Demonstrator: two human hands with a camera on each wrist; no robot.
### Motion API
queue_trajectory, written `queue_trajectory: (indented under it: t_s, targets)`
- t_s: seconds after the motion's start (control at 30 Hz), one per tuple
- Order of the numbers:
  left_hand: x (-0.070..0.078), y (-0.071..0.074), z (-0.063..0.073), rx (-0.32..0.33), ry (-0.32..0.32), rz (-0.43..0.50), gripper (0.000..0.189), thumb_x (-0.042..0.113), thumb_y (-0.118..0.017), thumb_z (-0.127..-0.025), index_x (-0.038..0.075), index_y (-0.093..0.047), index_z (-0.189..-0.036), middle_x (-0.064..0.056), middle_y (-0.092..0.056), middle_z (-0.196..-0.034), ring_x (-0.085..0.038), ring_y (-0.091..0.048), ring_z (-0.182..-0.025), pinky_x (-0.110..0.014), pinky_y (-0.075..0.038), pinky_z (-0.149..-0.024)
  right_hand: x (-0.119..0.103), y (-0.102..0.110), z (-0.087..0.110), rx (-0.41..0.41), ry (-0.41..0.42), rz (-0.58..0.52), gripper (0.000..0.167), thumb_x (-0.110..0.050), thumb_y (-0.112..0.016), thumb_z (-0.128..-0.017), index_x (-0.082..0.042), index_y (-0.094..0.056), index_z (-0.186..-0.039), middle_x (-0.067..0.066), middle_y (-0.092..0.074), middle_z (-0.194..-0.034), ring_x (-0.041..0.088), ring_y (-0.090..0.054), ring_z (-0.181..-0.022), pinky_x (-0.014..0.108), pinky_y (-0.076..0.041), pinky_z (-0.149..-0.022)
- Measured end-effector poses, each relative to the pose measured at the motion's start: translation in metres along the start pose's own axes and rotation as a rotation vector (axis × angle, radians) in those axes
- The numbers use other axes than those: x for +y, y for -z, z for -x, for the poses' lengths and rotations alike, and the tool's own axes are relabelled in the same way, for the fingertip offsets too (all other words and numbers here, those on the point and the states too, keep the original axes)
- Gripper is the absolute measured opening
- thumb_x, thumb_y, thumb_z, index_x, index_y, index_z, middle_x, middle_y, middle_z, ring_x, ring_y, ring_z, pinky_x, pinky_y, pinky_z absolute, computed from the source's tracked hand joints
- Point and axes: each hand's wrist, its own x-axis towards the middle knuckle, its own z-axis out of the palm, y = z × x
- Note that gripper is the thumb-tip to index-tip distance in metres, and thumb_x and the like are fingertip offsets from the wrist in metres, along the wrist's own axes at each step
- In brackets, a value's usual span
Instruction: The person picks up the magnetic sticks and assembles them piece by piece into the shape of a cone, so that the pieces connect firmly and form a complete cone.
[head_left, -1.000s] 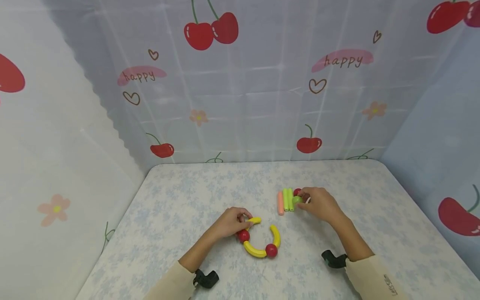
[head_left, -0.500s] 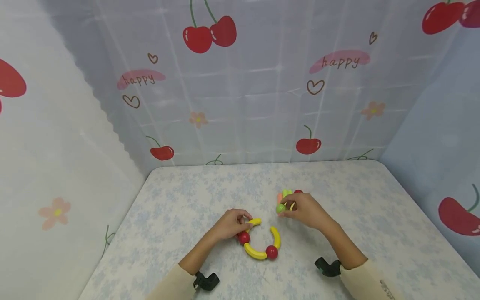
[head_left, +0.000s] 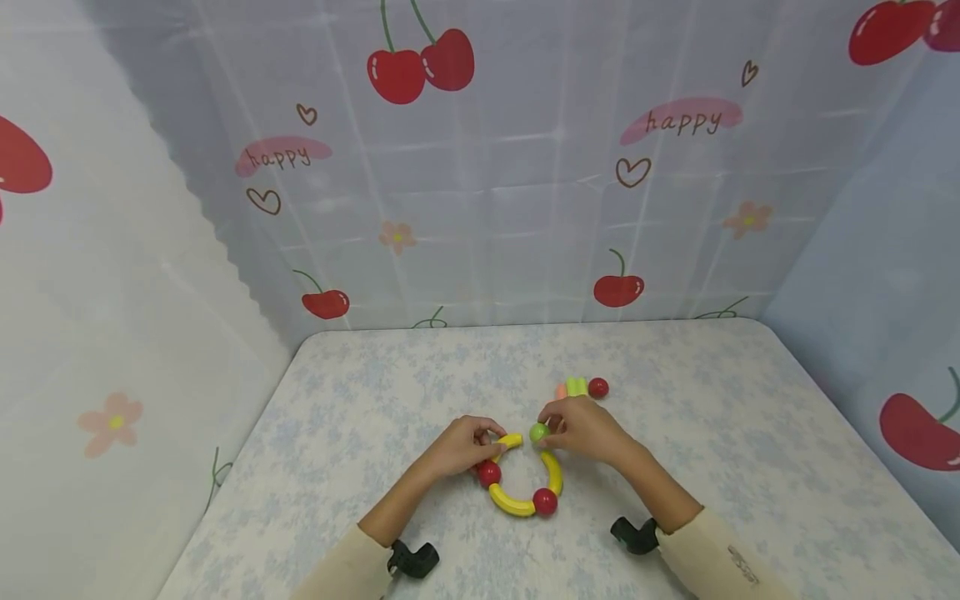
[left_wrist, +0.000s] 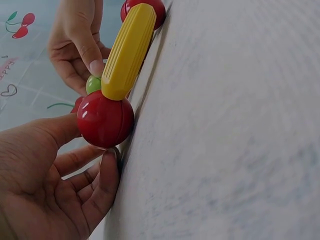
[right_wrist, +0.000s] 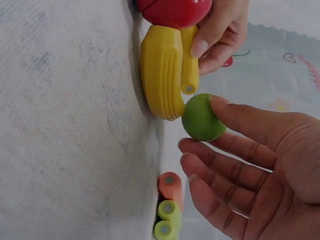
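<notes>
Yellow curved rods and red balls form a ring with a gap at its far side. My left hand (head_left: pixel 461 446) pinches the ring's upper-left yellow curved rod (head_left: pixel 513 440), just beyond a red ball (head_left: pixel 489 474). With thumb and fingers, my right hand (head_left: pixel 585 427) holds a green ball (head_left: pixel 538 432) at the gap, by the tip of the right yellow curved rod (head_left: pixel 555 477). The right wrist view shows the green ball (right_wrist: pixel 204 118) right at that rod's end. Another red ball (head_left: pixel 545 502) joins the right rod to the lower yellow curved rod (head_left: pixel 512 502).
Beyond my right hand lie light green sticks (head_left: pixel 576 387), a partly hidden orange stick (head_left: pixel 561 390) and a loose red ball (head_left: pixel 598 387). Silver discs show in the stick ends. A cherry-patterned curtain (head_left: pixel 487 200) rises behind the table (head_left: pixel 375 375).
My right hand has carried the green ball left and nearer, from beside the sticks to the ring's gap. The loose red ball is uncovered. My left hand has stayed on its rod.
</notes>
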Motion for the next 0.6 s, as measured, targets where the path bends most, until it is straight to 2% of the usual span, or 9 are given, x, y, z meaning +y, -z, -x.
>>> queue_trajectory:
  t_s: [0.43,0.6]
  targets:
    - [0.002,0.0023,0.0005,-0.01,0.006,-0.006,0.021,0.021,-0.071,-0.096,0.01,-0.074,-0.113,0.001,-0.063,-0.073,-0.008,-0.048,-0.05,-0.022,-0.041,-0.047,-0.0057,-0.0081,-0.0087,-0.042,0.052,0.039,0.022,-0.015,-0.087,-0.081,-0.01,-0.076,-0.1,-0.005,-0.068,-0.081,0.01,-0.058,-0.07,0.027,-0.051,-0.062]
    - [0.002,0.0027,0.0006,-0.015,0.0,-0.007,0.021,0.019,-0.071,-0.096,0.009,-0.074,-0.114,0.001,-0.062,-0.072,-0.007,-0.047,-0.049,-0.022,-0.041,-0.046,-0.0064,-0.009,-0.0084,-0.049,0.011,0.031,0.027,-0.016,-0.086,-0.082,-0.007,-0.075,-0.105,-0.004,-0.068,-0.082,0.01,-0.059,-0.071,0.028,-0.052,-0.063]
